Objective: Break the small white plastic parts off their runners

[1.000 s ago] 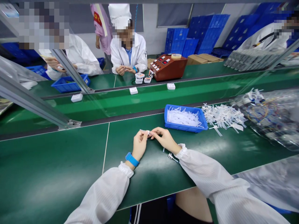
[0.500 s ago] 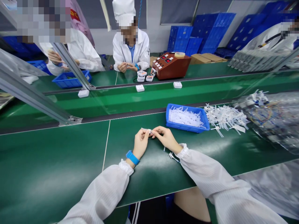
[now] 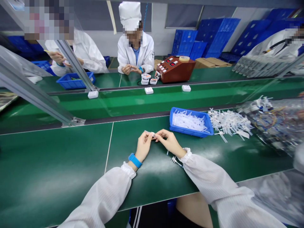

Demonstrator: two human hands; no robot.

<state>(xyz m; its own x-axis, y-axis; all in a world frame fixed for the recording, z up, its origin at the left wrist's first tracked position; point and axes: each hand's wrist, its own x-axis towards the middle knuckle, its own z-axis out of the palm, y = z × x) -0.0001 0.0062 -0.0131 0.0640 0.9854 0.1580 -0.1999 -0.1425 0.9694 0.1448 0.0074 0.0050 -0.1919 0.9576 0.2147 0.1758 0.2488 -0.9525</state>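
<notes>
A small white plastic part point(image 3: 153, 135) is pinched between the fingertips of my left hand point(image 3: 143, 144) and my right hand point(image 3: 168, 141), just above the green bench. Both hands are closed, and the fingers cover much of the part. Below my right wrist lies another white piece with a forked end point(image 3: 175, 160), partly hidden by the sleeve. Beyond my right hand stands a blue tray point(image 3: 190, 132) filled with thin translucent white strips point(image 3: 188, 121). Beside it, a loose pile of white plastic pieces point(image 3: 229, 122) spreads over the bench.
Clear plastic bags with wired parts point(image 3: 273, 126) lie at the right. A green conveyor point(image 3: 123, 103) crosses behind the bench, carrying small white boxes point(image 3: 149, 90). A metal post point(image 3: 38, 85) rises at left. Co-workers sit across, near a red-brown control box point(image 3: 177, 69).
The white boxes on the conveyor have shifted to the right. My hands keep the same pinch on the part. The view has tipped slightly, and something pale has entered at the right edge.
</notes>
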